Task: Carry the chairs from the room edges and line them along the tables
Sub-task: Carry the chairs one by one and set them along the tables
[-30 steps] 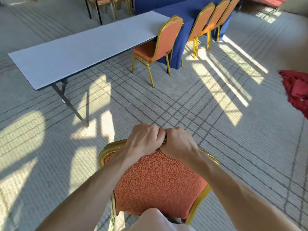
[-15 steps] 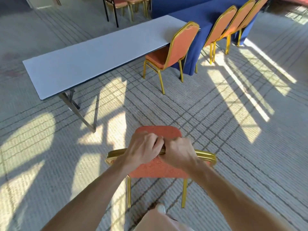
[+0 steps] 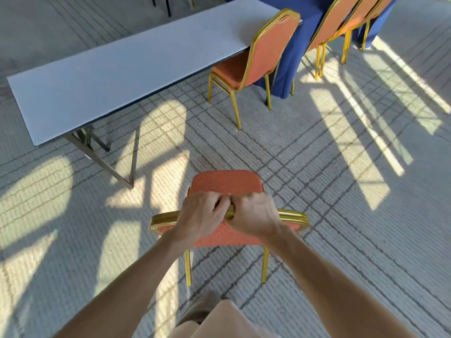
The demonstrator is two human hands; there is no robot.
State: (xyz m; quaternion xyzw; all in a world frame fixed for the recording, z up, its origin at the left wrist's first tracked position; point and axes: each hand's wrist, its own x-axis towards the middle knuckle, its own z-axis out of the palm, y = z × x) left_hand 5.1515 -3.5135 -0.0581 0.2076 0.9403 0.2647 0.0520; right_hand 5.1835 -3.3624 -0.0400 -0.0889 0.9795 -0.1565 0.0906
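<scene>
The left hand (image 3: 200,215) and right hand (image 3: 256,215) are gripping the rail of the chair (image 3: 227,182) side by side, with the fingers (image 3: 219,203) curling fully round it. The chair is facing the desk (image 3: 122,69), well apart from it (a second chair (image 3: 268,50) is waiting at the desk's right end). The frame is looking stiff and probably light. The rail is giving a firm hold, though hands so close may be letting it swing.

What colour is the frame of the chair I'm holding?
Gold. The chair frame shows best in the head view, along the top rail and legs.
</scene>
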